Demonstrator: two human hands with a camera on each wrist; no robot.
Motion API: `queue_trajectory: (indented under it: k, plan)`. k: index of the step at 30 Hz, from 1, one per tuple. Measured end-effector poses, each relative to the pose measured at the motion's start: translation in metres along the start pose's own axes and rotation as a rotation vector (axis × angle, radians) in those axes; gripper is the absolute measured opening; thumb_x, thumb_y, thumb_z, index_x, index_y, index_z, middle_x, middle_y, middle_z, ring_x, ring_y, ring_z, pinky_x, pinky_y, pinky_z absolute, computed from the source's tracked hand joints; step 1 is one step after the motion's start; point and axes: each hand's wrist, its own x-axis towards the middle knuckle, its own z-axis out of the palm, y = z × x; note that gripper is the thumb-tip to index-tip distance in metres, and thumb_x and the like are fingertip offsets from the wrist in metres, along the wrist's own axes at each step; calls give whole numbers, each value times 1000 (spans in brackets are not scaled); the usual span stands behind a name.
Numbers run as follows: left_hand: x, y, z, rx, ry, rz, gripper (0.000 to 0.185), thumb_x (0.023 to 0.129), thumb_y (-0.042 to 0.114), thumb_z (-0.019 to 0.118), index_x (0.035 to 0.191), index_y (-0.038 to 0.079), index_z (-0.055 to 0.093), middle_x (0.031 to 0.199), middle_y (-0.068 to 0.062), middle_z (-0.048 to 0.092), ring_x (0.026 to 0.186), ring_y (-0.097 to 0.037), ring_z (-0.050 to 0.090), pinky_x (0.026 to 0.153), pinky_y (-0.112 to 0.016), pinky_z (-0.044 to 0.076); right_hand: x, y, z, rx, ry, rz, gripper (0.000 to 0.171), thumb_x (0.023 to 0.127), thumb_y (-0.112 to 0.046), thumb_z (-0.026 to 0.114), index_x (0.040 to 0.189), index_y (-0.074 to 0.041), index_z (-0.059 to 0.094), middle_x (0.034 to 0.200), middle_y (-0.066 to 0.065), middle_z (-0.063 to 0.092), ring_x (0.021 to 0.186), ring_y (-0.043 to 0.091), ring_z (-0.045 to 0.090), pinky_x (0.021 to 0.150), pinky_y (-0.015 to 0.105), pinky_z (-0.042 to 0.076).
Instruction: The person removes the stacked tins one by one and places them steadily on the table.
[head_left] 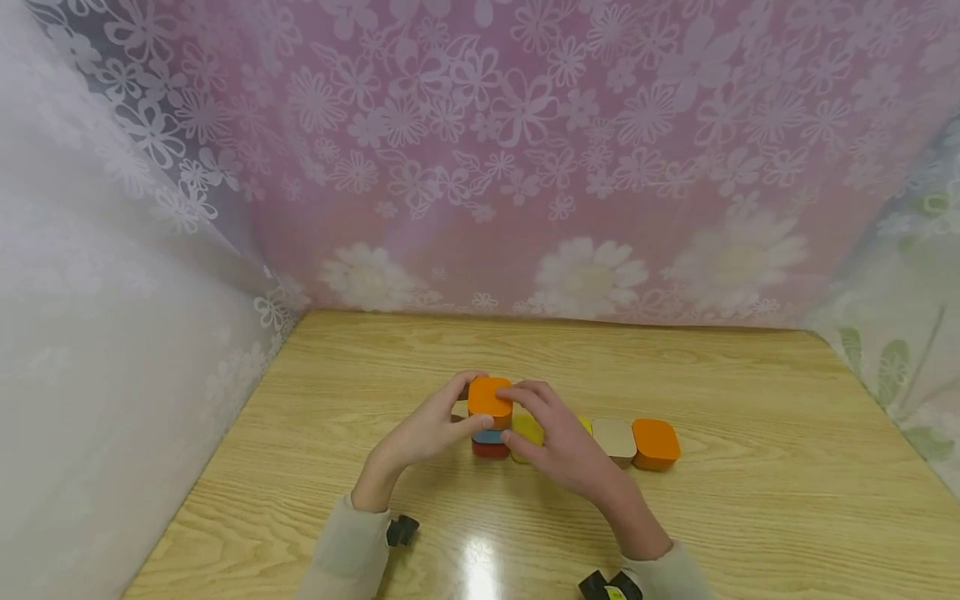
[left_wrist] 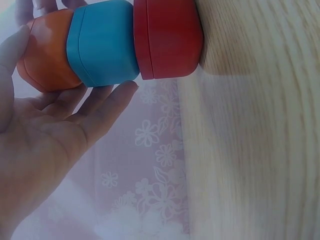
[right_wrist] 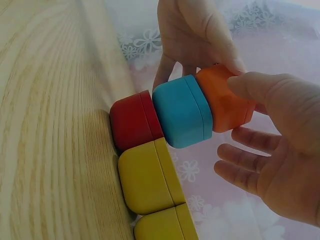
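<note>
Three rounded blocks, each with a seam line, stand in a stack: a red block (right_wrist: 135,120) at the bottom, a blue block (right_wrist: 182,111) in the middle and an orange block (head_left: 490,397) on top. From the left side my left hand (head_left: 427,425) grips the orange block between thumb and fingers; in the left wrist view some fingers (left_wrist: 107,107) reach alongside the blue block. My right hand (head_left: 562,442) holds the orange block from the right, with its thumb (right_wrist: 260,85) and a fingertip against it. The other right fingers are spread beside the stack.
A yellow block (right_wrist: 150,177) touches the red one on its right. The row goes on with another yellow block (right_wrist: 165,225), a beige block (head_left: 613,438) and a second orange block (head_left: 656,443). Floral cloth (head_left: 480,167) hangs behind the wooden table (head_left: 247,517) and at both sides.
</note>
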Motion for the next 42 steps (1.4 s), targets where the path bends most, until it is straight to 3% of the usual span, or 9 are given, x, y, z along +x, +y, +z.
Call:
queue_trajectory:
  k: [14, 20, 27, 33, 42]
  plan:
    - [2, 2, -1, 48, 0, 8, 64, 99, 35, 63, 152, 16, 32, 138, -1, 50, 123, -18, 51, 98, -35, 50, 1, 3, 5, -56, 55, 16, 46, 92, -18, 73, 135, -19, 56, 140, 5, 49, 131, 28, 46, 104, 53, 44]
    - [1, 0, -1, 71, -11, 16, 67, 96, 28, 69, 152, 19, 33, 138, 3, 50, 122, -15, 50, 99, -41, 49, 0, 5, 5, -62, 63, 10, 46, 90, -15, 73, 133, -19, 57, 139, 5, 50, 131, 30, 45, 103, 54, 44]
    - [3, -6, -1, 68, -5, -3, 63, 91, 19, 74, 145, 25, 42, 130, 8, 54, 117, -14, 52, 97, -40, 51, 1, 5, 5, -54, 61, 6, 46, 90, -15, 72, 133, -20, 57, 140, 5, 50, 130, 29, 45, 103, 54, 44]
    - [4, -8, -1, 134, 0, -12, 56, 89, 15, 76, 138, 18, 49, 126, 6, 58, 115, -15, 55, 96, -43, 50, 2, 4, 7, -46, 65, 20, 46, 91, -17, 72, 134, -21, 56, 141, 5, 49, 131, 29, 44, 104, 54, 44]
    - [2, -7, 0, 122, -14, 9, 54, 91, 15, 74, 139, 15, 48, 130, 0, 57, 117, -22, 56, 97, -46, 51, 4, 4, 12, -10, 95, 18, 42, 92, -23, 74, 131, -21, 58, 137, 3, 50, 130, 27, 46, 105, 53, 43]
